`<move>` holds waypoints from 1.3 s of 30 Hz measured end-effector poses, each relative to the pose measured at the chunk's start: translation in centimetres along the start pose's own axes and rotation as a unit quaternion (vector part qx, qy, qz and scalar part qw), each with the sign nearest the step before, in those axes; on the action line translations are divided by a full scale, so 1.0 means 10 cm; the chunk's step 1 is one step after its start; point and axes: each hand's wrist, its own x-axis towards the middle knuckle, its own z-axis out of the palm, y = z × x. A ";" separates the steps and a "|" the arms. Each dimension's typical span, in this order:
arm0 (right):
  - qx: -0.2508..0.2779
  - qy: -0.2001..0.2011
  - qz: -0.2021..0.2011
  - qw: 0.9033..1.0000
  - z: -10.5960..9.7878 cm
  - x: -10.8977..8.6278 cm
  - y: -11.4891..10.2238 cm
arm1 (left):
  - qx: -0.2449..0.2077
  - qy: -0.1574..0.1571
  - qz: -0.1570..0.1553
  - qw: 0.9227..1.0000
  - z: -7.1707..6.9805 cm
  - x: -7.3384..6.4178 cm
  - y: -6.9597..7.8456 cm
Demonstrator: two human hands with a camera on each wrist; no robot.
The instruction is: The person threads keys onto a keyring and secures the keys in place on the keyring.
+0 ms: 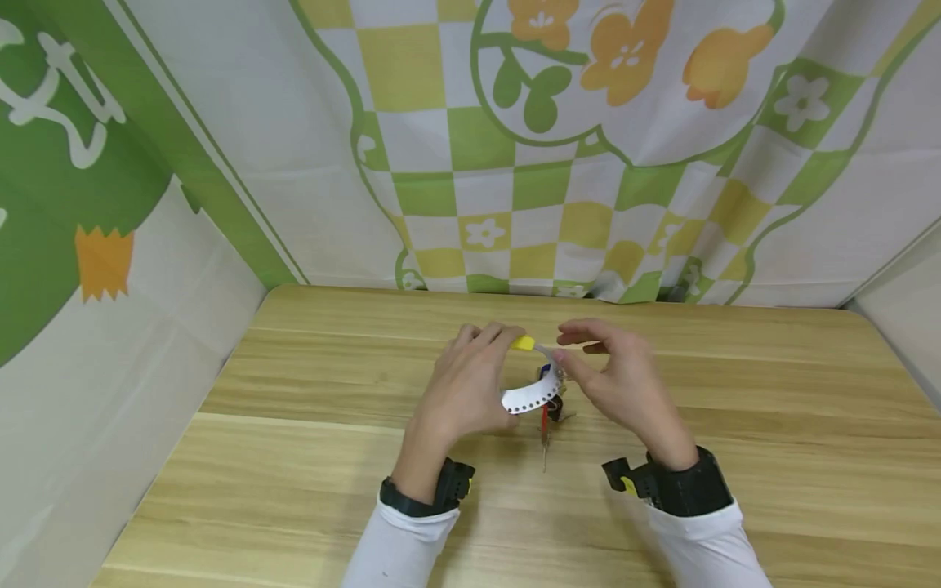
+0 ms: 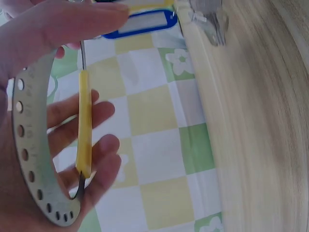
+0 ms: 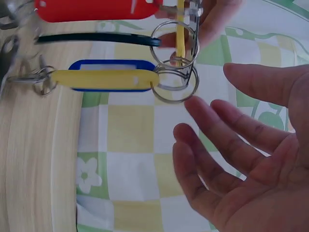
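Observation:
My left hand [image 1: 466, 384] grips a curved metal key holder, whose white-looking plate [image 1: 531, 398] has a row of small holes along it. A bar with a yellow sleeve [image 2: 84, 125] spans the open side of the curve, in front of the left fingers. From the far end hang split rings [image 3: 196, 82] with a yellow tag [image 3: 106, 79], a blue-rimmed tag [image 2: 171, 20], a red tag [image 3: 96, 10] and a dark strap [image 3: 96, 38]. My right hand [image 1: 628, 380] is beside that end, fingers spread and loosely bent. One fingertip is close to the lower ring; contact is unclear.
Below the tags, blurred metal keys [image 3: 7, 63] dangle over the wooden table [image 1: 294, 498]. A checked green, yellow and white curtain [image 1: 481, 192] hangs behind the table's back edge. Each wrist wears a black camera band [image 1: 691, 486].

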 end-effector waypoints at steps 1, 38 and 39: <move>0.003 -0.006 0.004 1.000 0.00 0.00 0.00 | 0.000 -0.002 0.007 1.000 0.00 0.00 0.00; 0.129 -0.048 0.142 0.980 -0.03 -0.01 0.04 | 0.002 -0.010 -0.029 1.000 0.06 0.01 0.08; 0.134 -0.048 0.144 0.979 -0.03 -0.01 0.04 | 0.001 -0.007 -0.032 0.999 0.06 0.01 0.08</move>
